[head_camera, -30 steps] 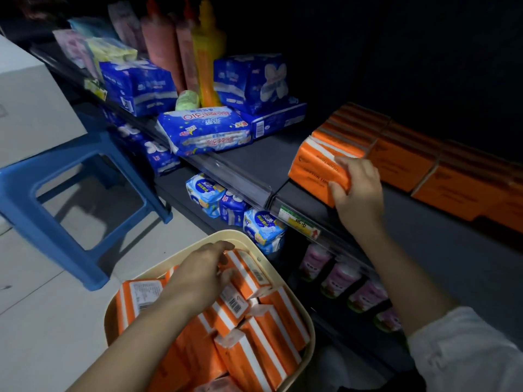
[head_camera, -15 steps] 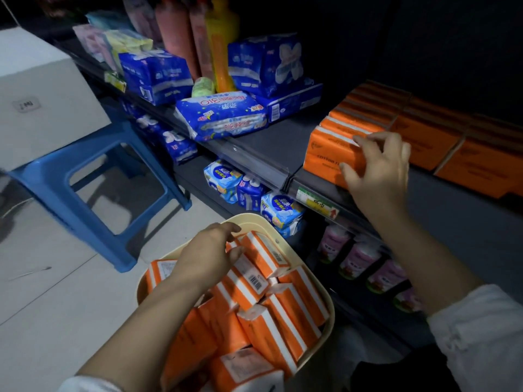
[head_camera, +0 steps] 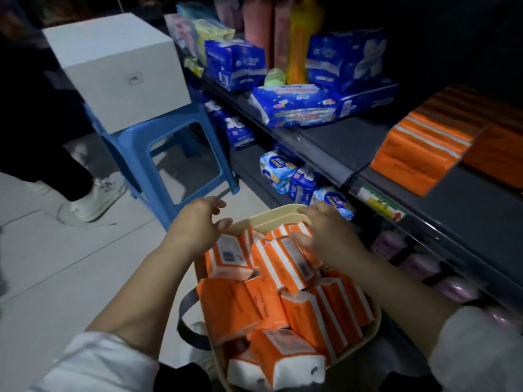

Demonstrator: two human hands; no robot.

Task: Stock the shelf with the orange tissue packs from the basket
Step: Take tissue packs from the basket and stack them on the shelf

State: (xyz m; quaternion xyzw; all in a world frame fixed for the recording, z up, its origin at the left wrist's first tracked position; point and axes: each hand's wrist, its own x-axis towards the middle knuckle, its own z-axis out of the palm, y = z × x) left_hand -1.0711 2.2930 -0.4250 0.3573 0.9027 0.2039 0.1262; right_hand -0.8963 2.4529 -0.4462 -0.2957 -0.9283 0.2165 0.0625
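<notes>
A beige basket (head_camera: 271, 215) on the floor holds several orange tissue packs (head_camera: 308, 309). My left hand (head_camera: 195, 224) hovers at the basket's far left rim with fingers spread, its thumb touching the pack with a barcode label (head_camera: 227, 254). My right hand (head_camera: 328, 233) reaches into the far end of the basket, thumb and curled fingers gripping an orange tissue pack (head_camera: 283, 267). On the dark shelf (head_camera: 467, 210) to the right, more orange packs (head_camera: 416, 154) stand in a row.
Blue tissue packs (head_camera: 297, 106) and tall bottles (head_camera: 300, 43) fill the shelf's left part. Small blue packs (head_camera: 283, 171) and pink items (head_camera: 424, 267) sit on the lower shelf. A blue stool (head_camera: 169, 142) carries a white box (head_camera: 119, 69). Another person's shoe (head_camera: 96, 193) stands beside it.
My right hand left the orange packs on the shelf and came down into the basket. My left hand shifted to the basket's far left rim. The view swung left and down.
</notes>
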